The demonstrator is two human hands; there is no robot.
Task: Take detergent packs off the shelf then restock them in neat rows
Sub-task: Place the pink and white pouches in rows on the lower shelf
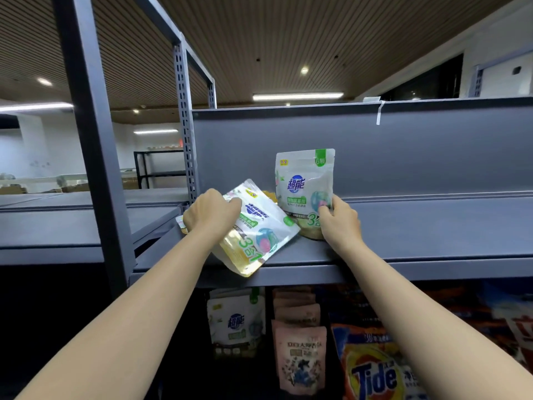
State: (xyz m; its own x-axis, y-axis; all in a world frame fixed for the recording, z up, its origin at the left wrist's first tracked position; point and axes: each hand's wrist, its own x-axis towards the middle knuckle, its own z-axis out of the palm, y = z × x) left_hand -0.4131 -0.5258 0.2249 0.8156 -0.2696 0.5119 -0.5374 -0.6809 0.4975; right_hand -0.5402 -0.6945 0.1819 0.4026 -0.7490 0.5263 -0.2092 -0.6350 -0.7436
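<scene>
Two white-and-green detergent packs are on the grey top shelf (418,226). One detergent pack (302,183) stands upright near the shelf's left part, and my right hand (339,219) grips its lower right corner. A second detergent pack (259,229) lies tilted, its gold bottom hanging over the shelf's front edge. My left hand (212,213) holds that pack by its upper left edge, fingers curled over it. Part of another pack's corner peeks out under my left hand.
A grey back panel (375,151) closes the shelf behind. A perforated upright post (184,134) stands at the left. The lower shelf holds a matching white pack (236,321), pink pouches (300,356) and an orange Tide bag (372,370). Another grey shelf (57,226) extends left.
</scene>
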